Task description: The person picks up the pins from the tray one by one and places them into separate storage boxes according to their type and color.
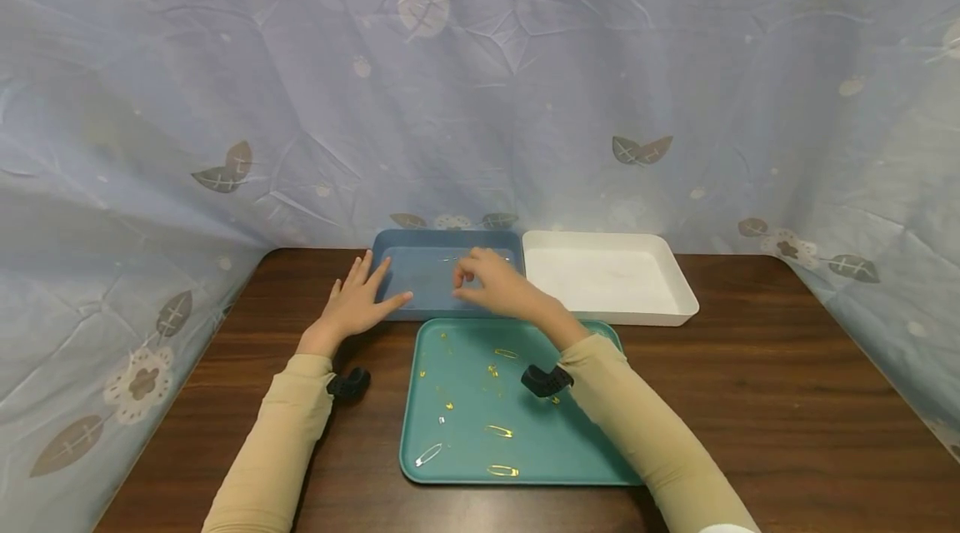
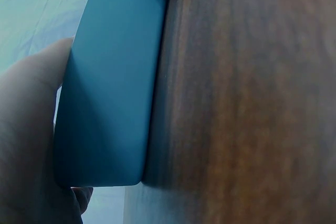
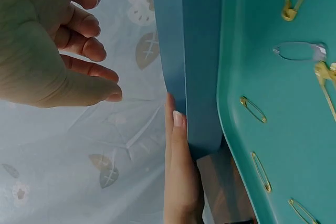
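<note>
My left hand (image 1: 351, 308) lies with spread, straight fingers at the left side of a blue tray (image 1: 420, 271), thumb over its front left corner. In the left wrist view the hand is beside the tray's outer wall (image 2: 110, 93). My right hand (image 1: 491, 283) hovers above the same tray, fingers loosely bent. In the right wrist view its thumb and index fingertips (image 3: 113, 96) come close together, with nothing visible between them. Thin silver safety pins (image 1: 450, 259) lie toward the tray's back. Gold and silver safety pins (image 1: 502, 470) are scattered over a green tray (image 1: 540, 454) in front.
A white tray (image 1: 607, 275) stands directly right of the blue one. All three trays are on a dark wooden table (image 1: 780, 383). A patterned cloth (image 1: 480, 100) hangs behind and around the table. The right forearm crosses the green tray's right side.
</note>
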Demonstrator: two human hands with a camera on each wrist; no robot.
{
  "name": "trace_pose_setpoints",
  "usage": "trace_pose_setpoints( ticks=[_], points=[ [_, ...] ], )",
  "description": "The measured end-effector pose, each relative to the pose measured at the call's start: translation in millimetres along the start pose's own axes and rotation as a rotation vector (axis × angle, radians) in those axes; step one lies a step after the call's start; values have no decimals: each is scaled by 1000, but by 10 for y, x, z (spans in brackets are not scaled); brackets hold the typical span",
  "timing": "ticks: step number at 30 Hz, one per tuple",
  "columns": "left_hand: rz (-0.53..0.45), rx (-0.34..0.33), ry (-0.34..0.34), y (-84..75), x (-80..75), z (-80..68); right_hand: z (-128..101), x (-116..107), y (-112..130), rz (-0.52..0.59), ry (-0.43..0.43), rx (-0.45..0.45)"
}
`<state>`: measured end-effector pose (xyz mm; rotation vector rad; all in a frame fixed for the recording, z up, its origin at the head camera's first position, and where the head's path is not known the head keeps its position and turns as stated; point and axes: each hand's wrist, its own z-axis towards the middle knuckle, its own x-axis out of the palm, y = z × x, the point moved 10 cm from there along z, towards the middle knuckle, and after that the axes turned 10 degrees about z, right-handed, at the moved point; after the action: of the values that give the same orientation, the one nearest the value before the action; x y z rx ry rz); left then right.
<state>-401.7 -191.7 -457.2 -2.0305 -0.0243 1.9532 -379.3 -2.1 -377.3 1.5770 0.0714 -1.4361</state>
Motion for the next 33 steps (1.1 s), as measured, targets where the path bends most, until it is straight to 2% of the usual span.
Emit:
trace_pose_setpoints(
  ticks=[13, 22, 33],
  points=[
    [-18, 10, -9, 3, -2, -2, -335, 13, 25, -17, -2, 7],
    [-24, 17, -6, -20, -13, -7, -579, 63, 20, 6, -23, 65],
    [-24, 13, -18, -11, -10, -7, -798, 210, -80, -29, -3, 148]
  ],
)
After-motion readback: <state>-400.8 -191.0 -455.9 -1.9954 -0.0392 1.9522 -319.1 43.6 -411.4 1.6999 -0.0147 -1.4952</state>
